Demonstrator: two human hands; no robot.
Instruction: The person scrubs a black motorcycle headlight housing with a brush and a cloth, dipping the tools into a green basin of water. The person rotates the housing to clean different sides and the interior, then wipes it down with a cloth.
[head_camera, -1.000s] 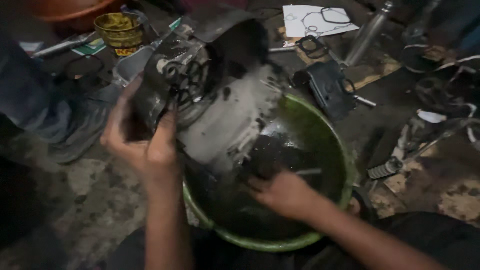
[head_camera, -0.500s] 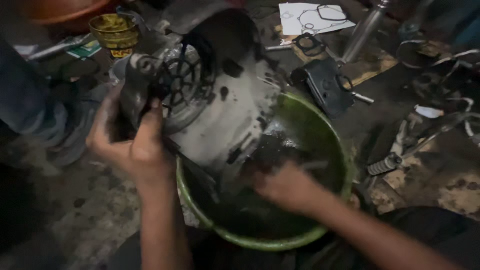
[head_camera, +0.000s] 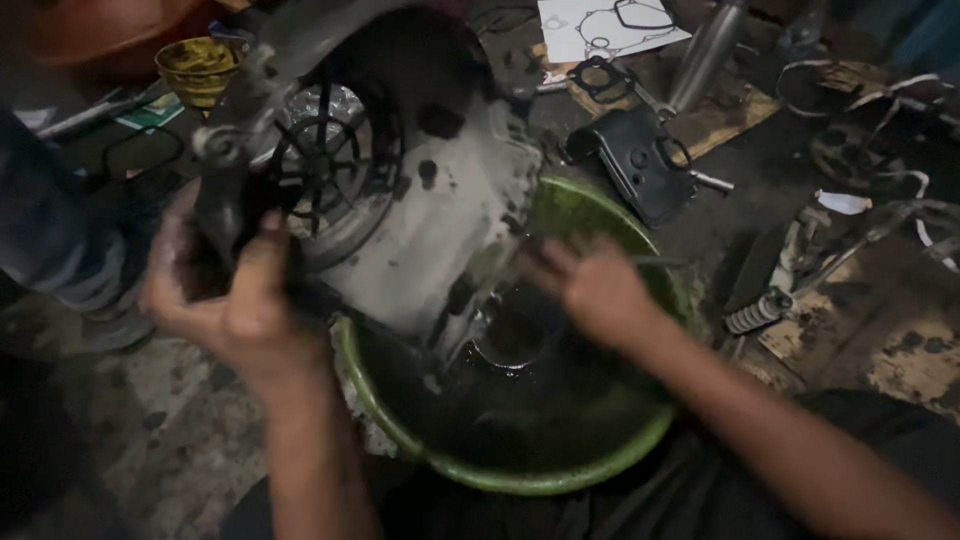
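Note:
A large greasy engine casing (head_camera: 420, 200) is held tilted over a green plastic basin (head_camera: 560, 470) that holds dark liquid. My left hand (head_camera: 235, 300) grips the casing's left end, beside its round spoked opening (head_camera: 325, 170). My right hand (head_camera: 590, 290) is blurred; it reaches over the basin and touches the casing's lower right side, fingers spread. Whether it holds a small tool I cannot tell.
A black metal cover (head_camera: 635, 160) lies behind the basin. A white gasket sheet (head_camera: 605, 25) and a metal tube (head_camera: 705, 50) lie at the back. A yellow cup (head_camera: 200, 68) stands back left. Another person's leg (head_camera: 60, 230) is at the left. Springs and parts (head_camera: 760, 310) lie right.
The casing has been lifted and turned so its spoked opening faces me more. My left hand moved lower on its left end, and my right hand moved up to the casing.

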